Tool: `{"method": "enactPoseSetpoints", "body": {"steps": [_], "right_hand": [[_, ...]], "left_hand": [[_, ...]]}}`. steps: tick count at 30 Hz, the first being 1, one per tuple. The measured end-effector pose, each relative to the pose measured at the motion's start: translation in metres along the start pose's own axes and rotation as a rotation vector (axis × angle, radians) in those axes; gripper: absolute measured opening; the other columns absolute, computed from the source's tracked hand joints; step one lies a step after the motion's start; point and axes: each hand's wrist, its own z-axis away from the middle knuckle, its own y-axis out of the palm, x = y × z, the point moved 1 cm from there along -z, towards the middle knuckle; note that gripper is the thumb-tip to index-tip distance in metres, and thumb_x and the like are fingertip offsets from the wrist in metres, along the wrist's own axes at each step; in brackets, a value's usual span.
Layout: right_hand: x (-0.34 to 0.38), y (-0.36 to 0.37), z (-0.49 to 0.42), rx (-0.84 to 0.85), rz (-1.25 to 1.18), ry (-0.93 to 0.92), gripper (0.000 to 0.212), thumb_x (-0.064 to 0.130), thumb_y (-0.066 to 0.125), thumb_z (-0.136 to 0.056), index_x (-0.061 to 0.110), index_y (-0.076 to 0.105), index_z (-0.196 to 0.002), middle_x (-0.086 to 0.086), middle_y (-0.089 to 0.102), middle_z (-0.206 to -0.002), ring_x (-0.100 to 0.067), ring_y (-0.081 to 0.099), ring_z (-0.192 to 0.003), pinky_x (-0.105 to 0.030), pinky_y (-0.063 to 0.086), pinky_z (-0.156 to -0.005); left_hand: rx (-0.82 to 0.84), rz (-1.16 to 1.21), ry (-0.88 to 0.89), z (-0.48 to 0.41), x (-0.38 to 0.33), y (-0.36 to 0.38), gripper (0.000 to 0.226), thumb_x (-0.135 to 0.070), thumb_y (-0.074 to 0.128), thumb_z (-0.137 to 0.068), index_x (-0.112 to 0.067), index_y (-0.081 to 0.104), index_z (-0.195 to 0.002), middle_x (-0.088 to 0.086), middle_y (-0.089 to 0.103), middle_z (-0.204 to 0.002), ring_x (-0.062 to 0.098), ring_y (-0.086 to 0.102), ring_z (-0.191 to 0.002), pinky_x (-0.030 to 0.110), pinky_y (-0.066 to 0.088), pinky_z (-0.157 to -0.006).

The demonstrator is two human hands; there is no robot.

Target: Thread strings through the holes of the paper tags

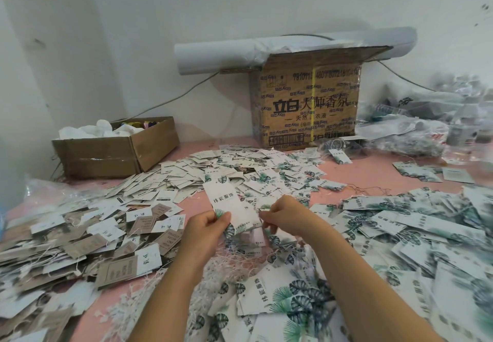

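Over the loose strings [226,261] our left hand [205,231] pinches the near end of a long paper tag [226,200], our right hand [288,219] nips its edge, on string or card we cannot tell; light, bendy card, we judge, best held near its hole, white with green leaves, above the pink table [190,207].

Single head-worn wide-angle view, forward and down, close over the pink table [373,173], white wall [240,8] behind.

Paper tag [230,204] printed 纬宸服饰 (lengthwise), cardboard box [306,117] marked 立白, perhaps 大师香氛, number starting 98101
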Motion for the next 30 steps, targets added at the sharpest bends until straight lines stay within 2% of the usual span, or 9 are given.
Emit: {"method": "enactPoseSetpoints", "body": {"steps": [2, 4, 7, 10, 14, 18, 22, 25, 30], "right_hand": [[-0.008, -0.001, -0.002, -0.128, 0.348, 0.067, 0.031, 0.035, 0.058, -0.090, 0.008, 0.054, -0.076, 0.000, 0.051, -0.063, -0.014, 0.048, -0.055, -0.025, 0.045, -0.058], [-0.013, 0.002, 0.000, -0.158, 0.530, 0.113, 0.034, 0.041, 0.060, -0.087, 0.012, 0.044, -0.082, 0.002, 0.044, -0.067, -0.020, 0.052, -0.073, -0.032, 0.049, -0.070], [-0.015, 0.010, 0.000, -0.163, 0.593, 0.124, 0.042, 0.050, 0.059, -0.084, 0.012, 0.042, -0.080, 0.002, 0.043, -0.070, -0.024, 0.055, -0.085, -0.033, 0.049, -0.072], [-0.017, 0.015, 0.000, -0.138, 0.640, 0.158, 0.052, 0.058, 0.054, -0.084, 0.008, 0.053, -0.098, -0.004, 0.058, -0.094, -0.025, 0.058, -0.097, -0.033, 0.050, -0.076], [-0.018, 0.017, 0.001, -0.106, 0.670, 0.184, 0.052, 0.056, 0.057, -0.082, 0.009, 0.055, -0.105, -0.005, 0.061, -0.106, -0.025, 0.058, -0.101, -0.034, 0.051, -0.083], [-0.015, 0.015, 0.001, -0.086, 0.639, 0.189, 0.038, 0.047, 0.058, -0.084, 0.011, 0.050, -0.093, -0.003, 0.056, -0.092, -0.023, 0.059, -0.097, -0.034, 0.052, -0.081], [-0.012, 0.013, 0.003, -0.098, 0.629, 0.193, 0.041, 0.042, 0.059, -0.084, 0.008, 0.053, -0.107, -0.002, 0.055, -0.094, -0.022, 0.058, -0.095, -0.033, 0.051, -0.080], [-0.010, 0.012, 0.002, -0.134, 0.654, 0.190, 0.037, 0.039, 0.057, -0.087, 0.009, 0.054, -0.109, -0.003, 0.054, -0.094, -0.023, 0.057, -0.096, -0.033, 0.051, -0.079], [-0.004, 0.013, 0.003, -0.165, 0.720, 0.180, 0.031, 0.032, 0.058, -0.088, 0.011, 0.054, -0.110, -0.001, 0.050, -0.090, -0.022, 0.051, -0.086, -0.032, 0.043, -0.070]], "left_hand": [[0.005, -0.007, 0.000, 0.000, 0.001, 0.000, 0.030, -0.021, 0.057, -0.093, -0.010, 0.049, -0.067, -0.012, 0.033, -0.037, 0.003, 0.026, -0.033, 0.016, 0.026, -0.040], [0.013, -0.007, 0.002, 0.000, 0.002, 0.000, 0.028, -0.019, 0.057, -0.093, -0.008, 0.052, -0.067, -0.012, 0.034, -0.036, 0.001, 0.027, -0.032, 0.013, 0.026, -0.037], [0.010, -0.004, 0.003, -0.001, 0.002, 0.001, 0.028, -0.018, 0.058, -0.092, -0.008, 0.052, -0.067, -0.012, 0.034, -0.036, 0.001, 0.028, -0.031, 0.012, 0.027, -0.037], [0.006, 0.011, -0.002, -0.001, 0.001, 0.000, 0.030, -0.017, 0.058, -0.092, -0.009, 0.049, -0.065, -0.013, 0.033, -0.037, 0.001, 0.027, -0.031, 0.011, 0.027, -0.036], [-0.004, 0.019, -0.001, -0.001, 0.001, -0.001, 0.027, -0.016, 0.058, -0.092, -0.007, 0.050, -0.068, -0.011, 0.032, -0.039, 0.002, 0.027, -0.031, 0.011, 0.028, -0.036], [0.003, 0.005, -0.006, -0.001, 0.003, -0.002, 0.024, -0.018, 0.058, -0.092, -0.005, 0.054, -0.072, -0.013, 0.033, -0.037, 0.002, 0.028, -0.032, 0.012, 0.027, -0.038], [0.007, -0.011, -0.007, -0.001, 0.003, -0.002, 0.023, -0.020, 0.058, -0.092, -0.005, 0.056, -0.075, -0.012, 0.035, -0.037, 0.003, 0.028, -0.033, 0.017, 0.026, -0.041], [0.009, -0.011, -0.010, -0.001, 0.003, -0.002, 0.024, -0.019, 0.058, -0.092, -0.006, 0.056, -0.073, -0.013, 0.035, -0.037, 0.002, 0.028, -0.033, 0.017, 0.026, -0.042], [0.011, -0.015, -0.028, -0.001, 0.004, -0.002, 0.024, -0.020, 0.058, -0.092, -0.008, 0.055, -0.071, -0.013, 0.036, -0.037, 0.000, 0.030, -0.032, 0.022, 0.026, -0.046]]}}
